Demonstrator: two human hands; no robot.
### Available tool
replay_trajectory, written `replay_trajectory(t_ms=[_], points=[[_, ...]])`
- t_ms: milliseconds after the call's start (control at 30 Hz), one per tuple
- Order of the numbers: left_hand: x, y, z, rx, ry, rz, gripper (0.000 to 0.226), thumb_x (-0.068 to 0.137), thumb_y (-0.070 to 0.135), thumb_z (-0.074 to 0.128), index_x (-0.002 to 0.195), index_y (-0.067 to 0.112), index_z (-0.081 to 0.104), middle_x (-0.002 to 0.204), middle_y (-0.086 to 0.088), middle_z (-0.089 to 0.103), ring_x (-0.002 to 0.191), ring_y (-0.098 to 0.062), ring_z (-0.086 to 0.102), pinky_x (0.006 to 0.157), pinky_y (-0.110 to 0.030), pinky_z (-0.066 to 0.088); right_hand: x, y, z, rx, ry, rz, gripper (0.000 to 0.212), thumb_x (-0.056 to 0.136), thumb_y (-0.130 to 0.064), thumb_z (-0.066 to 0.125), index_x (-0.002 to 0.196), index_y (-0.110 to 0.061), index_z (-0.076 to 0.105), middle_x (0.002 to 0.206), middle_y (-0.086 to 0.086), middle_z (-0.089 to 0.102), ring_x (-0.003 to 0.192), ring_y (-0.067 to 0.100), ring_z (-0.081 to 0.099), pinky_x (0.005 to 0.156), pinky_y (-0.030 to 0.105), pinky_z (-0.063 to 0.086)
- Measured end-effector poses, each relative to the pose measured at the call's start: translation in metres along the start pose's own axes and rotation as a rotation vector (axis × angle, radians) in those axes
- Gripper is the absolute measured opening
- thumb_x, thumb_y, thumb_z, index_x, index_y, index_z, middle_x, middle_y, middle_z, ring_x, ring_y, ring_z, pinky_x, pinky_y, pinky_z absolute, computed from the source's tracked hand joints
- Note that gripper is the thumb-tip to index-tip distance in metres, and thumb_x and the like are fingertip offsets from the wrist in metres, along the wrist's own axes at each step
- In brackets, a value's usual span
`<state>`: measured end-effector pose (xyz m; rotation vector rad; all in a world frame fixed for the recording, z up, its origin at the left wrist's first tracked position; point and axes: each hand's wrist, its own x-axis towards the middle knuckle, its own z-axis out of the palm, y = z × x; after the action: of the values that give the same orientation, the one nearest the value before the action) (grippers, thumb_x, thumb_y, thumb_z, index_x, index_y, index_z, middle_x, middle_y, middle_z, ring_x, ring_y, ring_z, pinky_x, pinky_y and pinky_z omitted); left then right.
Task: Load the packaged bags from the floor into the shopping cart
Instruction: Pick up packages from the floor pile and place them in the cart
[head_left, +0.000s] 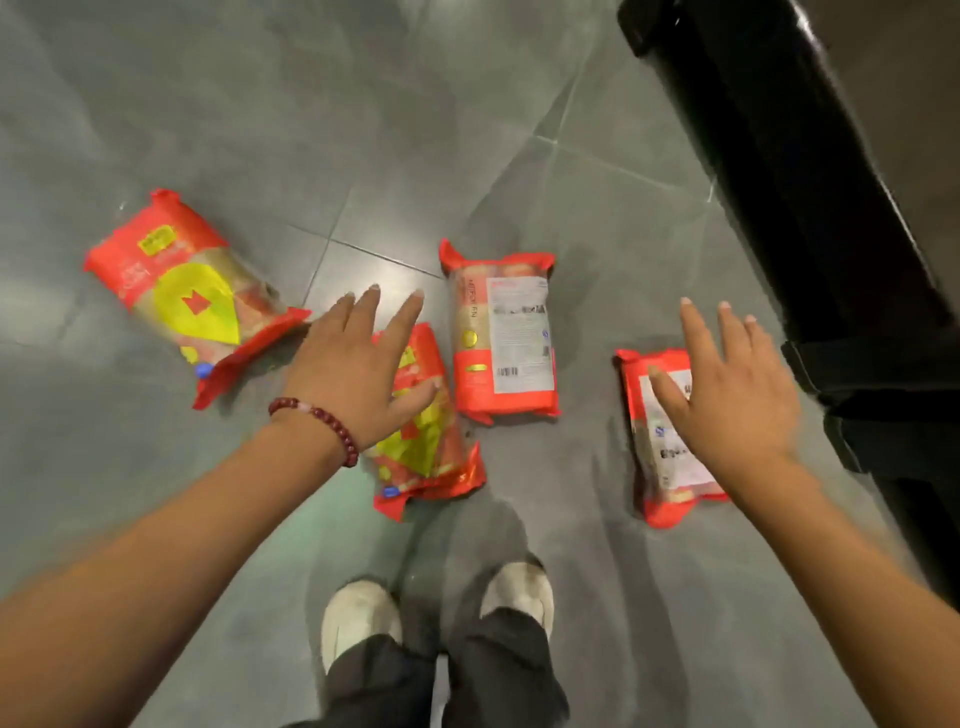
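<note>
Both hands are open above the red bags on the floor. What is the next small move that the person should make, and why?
Probably lower both hands and take a bag in each. The left hand hovers open over the near bag, the right hand open over the rightmost bag, and neither has a grip yet. All four bags lie on the floor; no cart is clearly in view.

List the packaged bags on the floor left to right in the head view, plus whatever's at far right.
Face-up bag with yellow emblem → face-up bag under the left hand → label-side-up bag → label-side-up bag under the right hand → black column.
</note>
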<state>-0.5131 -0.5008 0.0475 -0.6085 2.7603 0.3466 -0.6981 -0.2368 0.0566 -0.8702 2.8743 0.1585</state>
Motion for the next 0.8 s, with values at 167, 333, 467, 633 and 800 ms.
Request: replay_trajectory(t_ms=[167,333,467,633,800], points=[[0.091,0.037,0.114,-0.164,-0.057,-0.057,0.087,0.08,0.061,0.05,0.148,0.02,0.013,0.122,-0.029,0.046,0.109,-0.045,0.05,0.091,-0.044,0.041,0.001,0.091,0.121,-0.05,-0.085,0.157,0.062,0.088,-0.036,0.058,0.143,-0.013,0.041,0.137,0.032,0.046,0.123,0.052,0.044,0.093,0.06,0.041],[0.158,0.047,0.201,-0.25,-0.076,-0.236,0.09,0.079,0.068,0.045,0.146,0.037,-0.006,0.112,-0.034,0.05,0.099,-0.048,0.054,0.084,-0.045,0.044,0.004,0.164,0.211,0.051,-0.39,0.36,0.081,0.083,-0.05,0.062,0.146,-0.05,0.011,0.141,0.028,0.039,0.126,0.045,0.04,0.099,0.051,0.038],[0.176,0.051,0.226,-0.691,0.041,-0.216,0.091,0.059,0.076,0.057,0.136,0.057,0.012,0.129,-0.007,0.055,0.11,-0.032,0.058,0.097,-0.047,0.046,0.002,0.186,0.24,0.571,-0.413,0.418,0.082,0.082,-0.052,0.064,0.121,-0.082,-0.002,0.125,0.012,0.056,0.114,0.032,0.055,0.098,0.039,0.043],[0.17,0.079,0.238,-0.873,0.166,-0.102,0.086,0.065,0.048,0.071,0.14,0.037,0.032,0.113,0.031,0.046,0.101,0.012,0.048,0.096,-0.023,0.039,-0.005,0.172,0.256,0.882,-0.179,0.524,0.075,0.088,-0.027,0.065,0.134,-0.065,0.021,0.12,-0.027,0.054,0.112,0.011,0.056,0.094,0.023,0.046],[0.147,0.084,0.211,-0.846,0.127,-0.036,0.086,0.059,0.062,0.067,0.136,0.051,0.031,0.134,0.003,0.05,0.121,-0.002,0.046,0.104,-0.028,0.038,-0.013,0.142,0.228,1.092,-0.072,0.468,0.073,0.077,-0.055,0.063,0.14,-0.058,0.026,0.138,-0.017,0.052,0.122,0.014,0.055,0.098,0.051,0.048]])
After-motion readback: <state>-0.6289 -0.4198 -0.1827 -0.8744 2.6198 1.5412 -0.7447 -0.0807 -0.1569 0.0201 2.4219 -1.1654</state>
